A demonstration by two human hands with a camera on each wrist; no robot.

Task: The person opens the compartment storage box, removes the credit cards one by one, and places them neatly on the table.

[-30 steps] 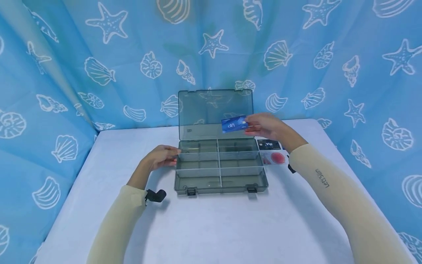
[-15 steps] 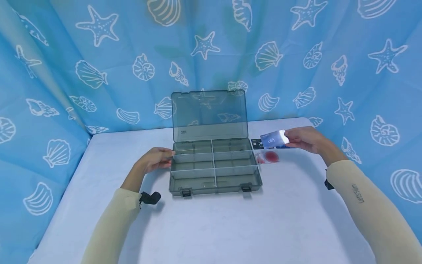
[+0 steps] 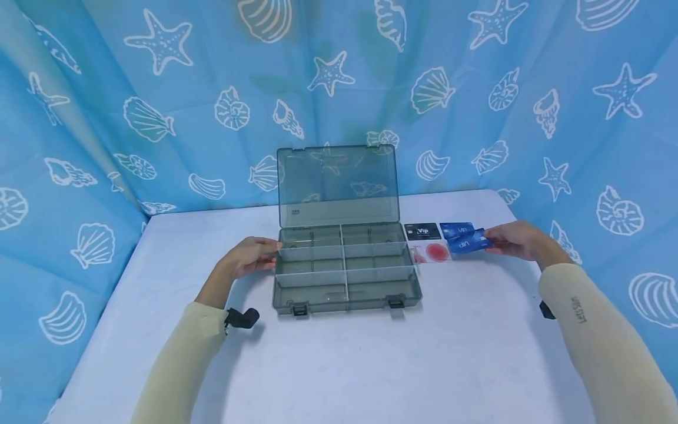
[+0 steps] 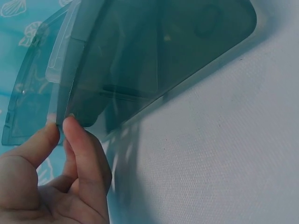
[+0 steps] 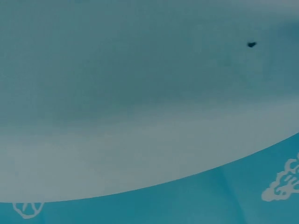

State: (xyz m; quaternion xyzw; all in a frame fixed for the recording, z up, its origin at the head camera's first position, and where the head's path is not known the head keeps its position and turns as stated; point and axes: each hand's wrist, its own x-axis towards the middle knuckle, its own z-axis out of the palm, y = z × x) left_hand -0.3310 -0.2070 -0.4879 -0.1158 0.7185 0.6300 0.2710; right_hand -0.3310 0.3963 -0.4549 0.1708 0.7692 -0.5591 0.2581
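On the table stands a smoky grey plastic compartment box (image 3: 346, 305), its lid (image 3: 337, 185) raised at the back. My left hand (image 3: 249, 256) pinches the box's left wall between thumb and fingers, seen close in the left wrist view. To the right of the box my right hand (image 3: 516, 240) pinches a blue VIP card (image 3: 468, 242) by its right end. This card partly overlaps a second blue card (image 3: 454, 227) behind it. Further left lie a black Vip card (image 3: 422, 231) and a white-and-red card (image 3: 435, 252). The right wrist view does not show the hand.
A white cloth covers the table (image 3: 360, 365). Behind it and at both sides hangs a blue curtain (image 3: 381, 100) with seashell and starfish prints. Clear dividers (image 3: 344, 259) part the box into several compartments, with no items visible inside.
My right hand has carried the blue card from in front of the lid rightward and down to the cards on the table. The left hand has stayed at the box's left wall.
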